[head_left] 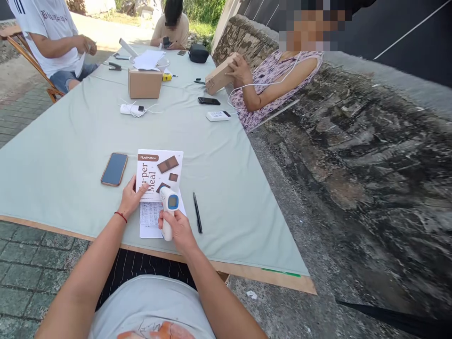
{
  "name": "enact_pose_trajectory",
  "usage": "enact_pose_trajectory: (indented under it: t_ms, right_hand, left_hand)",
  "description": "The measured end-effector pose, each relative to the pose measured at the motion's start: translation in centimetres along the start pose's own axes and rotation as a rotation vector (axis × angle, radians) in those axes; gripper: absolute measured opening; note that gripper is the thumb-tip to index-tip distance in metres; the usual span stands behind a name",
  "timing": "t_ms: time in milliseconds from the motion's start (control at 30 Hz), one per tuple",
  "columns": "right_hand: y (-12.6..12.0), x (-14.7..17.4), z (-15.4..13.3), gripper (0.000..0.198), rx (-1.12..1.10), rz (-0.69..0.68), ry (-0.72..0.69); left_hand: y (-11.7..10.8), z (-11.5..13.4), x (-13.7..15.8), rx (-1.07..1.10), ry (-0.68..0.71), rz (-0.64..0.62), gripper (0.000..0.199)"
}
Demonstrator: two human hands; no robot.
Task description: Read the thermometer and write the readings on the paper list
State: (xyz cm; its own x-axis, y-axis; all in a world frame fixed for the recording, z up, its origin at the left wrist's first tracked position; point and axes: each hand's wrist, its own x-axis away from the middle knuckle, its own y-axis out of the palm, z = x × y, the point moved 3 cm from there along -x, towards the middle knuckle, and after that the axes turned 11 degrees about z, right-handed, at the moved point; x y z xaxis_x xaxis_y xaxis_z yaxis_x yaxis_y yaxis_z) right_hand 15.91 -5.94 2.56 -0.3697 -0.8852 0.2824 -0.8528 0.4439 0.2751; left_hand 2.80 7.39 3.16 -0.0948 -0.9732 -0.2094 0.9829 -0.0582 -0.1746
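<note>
My right hand (179, 230) grips a white infrared thermometer (168, 206) with a blue screen, its head pointed at a white snack box (160, 170) printed with brown bars. My left hand (131, 197) rests on the box's near left edge, fingers spread and pressing it down. The box lies on a printed paper sheet (151, 221) on the pale green tablecloth (70, 188). A red string circles my left wrist.
A phone (114, 168) lies left of the box, a black pen (197, 212) right of it. Farther off sit a cardboard box (144, 83), a power strip (131, 109), another phone (209, 100). A person at right holds a carton (219, 75); two others sit at the far end.
</note>
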Motion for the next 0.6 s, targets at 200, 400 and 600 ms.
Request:
enact_pose_trajectory:
  t_ms: [200,400,600]
  right_hand:
    - [0.42,-0.05,-0.11,0.044,-0.013,0.025,0.052]
    - [0.23,-0.43,0.22,0.044,-0.030,0.042,0.045]
    - [0.10,-0.54,0.36,0.044,-0.032,0.033,0.044]
  left_hand:
    - [-0.39,-0.43,-0.04,-0.016,-0.018,-0.042,0.062]
    - [-0.35,-0.41,0.02,0.024,-0.041,-0.054,0.066]
    - [-0.39,-0.32,0.04,0.037,-0.036,-0.061,0.064]
